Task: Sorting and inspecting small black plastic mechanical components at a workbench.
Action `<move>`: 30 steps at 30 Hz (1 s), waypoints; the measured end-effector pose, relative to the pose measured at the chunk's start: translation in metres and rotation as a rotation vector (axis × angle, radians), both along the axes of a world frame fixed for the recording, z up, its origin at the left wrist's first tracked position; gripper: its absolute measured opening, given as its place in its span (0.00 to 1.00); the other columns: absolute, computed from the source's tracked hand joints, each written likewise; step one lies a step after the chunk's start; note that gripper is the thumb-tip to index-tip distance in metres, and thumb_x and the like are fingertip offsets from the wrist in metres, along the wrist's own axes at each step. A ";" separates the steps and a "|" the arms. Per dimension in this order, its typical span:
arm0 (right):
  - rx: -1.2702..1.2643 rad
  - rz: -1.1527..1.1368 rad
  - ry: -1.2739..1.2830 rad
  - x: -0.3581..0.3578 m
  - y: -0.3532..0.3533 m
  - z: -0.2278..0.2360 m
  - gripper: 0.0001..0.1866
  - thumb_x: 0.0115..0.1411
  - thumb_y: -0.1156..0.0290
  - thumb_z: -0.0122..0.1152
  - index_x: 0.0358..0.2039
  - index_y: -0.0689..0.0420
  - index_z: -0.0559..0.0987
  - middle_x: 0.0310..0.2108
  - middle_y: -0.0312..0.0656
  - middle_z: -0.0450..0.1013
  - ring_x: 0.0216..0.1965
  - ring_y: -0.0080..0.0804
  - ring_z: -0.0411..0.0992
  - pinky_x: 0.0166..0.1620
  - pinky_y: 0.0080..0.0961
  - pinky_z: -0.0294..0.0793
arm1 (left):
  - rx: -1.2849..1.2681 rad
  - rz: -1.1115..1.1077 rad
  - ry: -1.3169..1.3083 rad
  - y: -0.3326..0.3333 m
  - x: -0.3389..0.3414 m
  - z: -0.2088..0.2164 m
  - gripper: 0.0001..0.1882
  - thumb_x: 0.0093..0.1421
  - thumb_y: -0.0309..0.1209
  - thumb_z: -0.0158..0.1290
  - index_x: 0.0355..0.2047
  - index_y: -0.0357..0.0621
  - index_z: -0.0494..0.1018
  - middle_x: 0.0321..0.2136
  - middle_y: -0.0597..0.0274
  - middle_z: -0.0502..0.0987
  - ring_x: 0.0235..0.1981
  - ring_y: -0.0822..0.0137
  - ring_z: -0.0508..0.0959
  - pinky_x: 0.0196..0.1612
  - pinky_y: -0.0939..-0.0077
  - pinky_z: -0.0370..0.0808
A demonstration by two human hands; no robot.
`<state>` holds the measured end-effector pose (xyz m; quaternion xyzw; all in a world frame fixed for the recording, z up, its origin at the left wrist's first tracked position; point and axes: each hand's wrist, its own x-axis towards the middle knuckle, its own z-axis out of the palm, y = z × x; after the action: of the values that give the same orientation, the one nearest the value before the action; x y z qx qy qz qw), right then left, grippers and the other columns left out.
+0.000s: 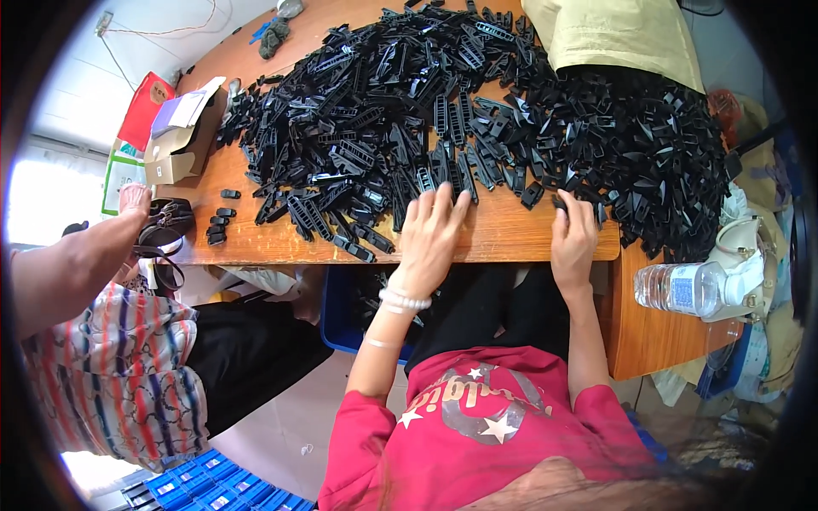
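Observation:
A large heap of long black plastic parts [349, 153], some with ladder-like slots, covers the middle of the wooden table [486, 238]. Smaller black plastic pieces [665, 162] are piled to its right. My left hand [429, 234], with a white beaded bracelet on its wrist, reaches the near edge of the heap. Its fingers are stretched out over the long parts, and none is seen lifted. At the table's front edge, beside the smaller pieces, my right hand [576, 234] is closed, pinching a small black plastic piece [559, 203] between thumb and fingers.
A co-worker's arm [85, 268] comes in from the left. Near it are a few black pieces [217, 228] and a cardboard box [183, 149]. A clear plastic bottle [682, 288] lies at the right. Below the table edge sits a blue bin [341, 328]. A yellowish sack [618, 38] lies at the back.

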<state>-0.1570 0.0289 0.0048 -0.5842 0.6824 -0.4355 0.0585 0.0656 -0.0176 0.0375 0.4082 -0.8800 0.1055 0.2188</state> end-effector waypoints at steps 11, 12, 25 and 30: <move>0.260 0.170 -0.923 -0.010 0.021 0.010 0.16 0.65 0.75 0.53 0.53 0.62 0.73 0.32 0.33 0.70 0.26 0.12 0.64 0.26 0.10 0.61 | 0.523 -0.431 0.226 -0.005 -0.036 -0.009 0.14 0.47 0.21 0.58 0.37 0.41 0.75 0.36 0.58 0.71 0.39 0.56 0.69 0.45 0.66 0.70; 0.238 0.138 -0.767 -0.008 0.021 0.011 0.15 0.62 0.77 0.55 0.50 0.63 0.75 0.31 0.34 0.70 0.26 0.15 0.65 0.27 0.13 0.63 | 0.490 -0.454 0.249 -0.011 -0.039 -0.009 0.12 0.49 0.25 0.59 0.36 0.41 0.75 0.36 0.58 0.71 0.39 0.57 0.69 0.45 0.66 0.70; 0.082 0.370 -0.091 0.018 -0.015 0.001 0.14 0.54 0.79 0.61 0.43 0.66 0.77 0.33 0.49 0.72 0.39 0.47 0.68 0.43 0.36 0.68 | 0.322 0.003 0.564 0.023 -0.013 -0.027 0.15 0.51 0.19 0.57 0.40 0.36 0.71 0.40 0.47 0.70 0.40 0.48 0.72 0.43 0.62 0.72; 0.163 0.341 -0.429 0.020 -0.006 0.007 0.14 0.54 0.79 0.62 0.42 0.65 0.79 0.31 0.46 0.73 0.30 0.33 0.70 0.33 0.27 0.69 | 0.066 -0.237 0.225 0.032 -0.003 -0.031 0.15 0.47 0.22 0.56 0.37 0.33 0.71 0.41 0.49 0.71 0.42 0.51 0.73 0.42 0.63 0.72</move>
<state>-0.1368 0.0230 0.0117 -0.5782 0.5791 -0.4768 0.3208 0.0626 0.0146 0.0069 0.3179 -0.8949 0.0037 0.3133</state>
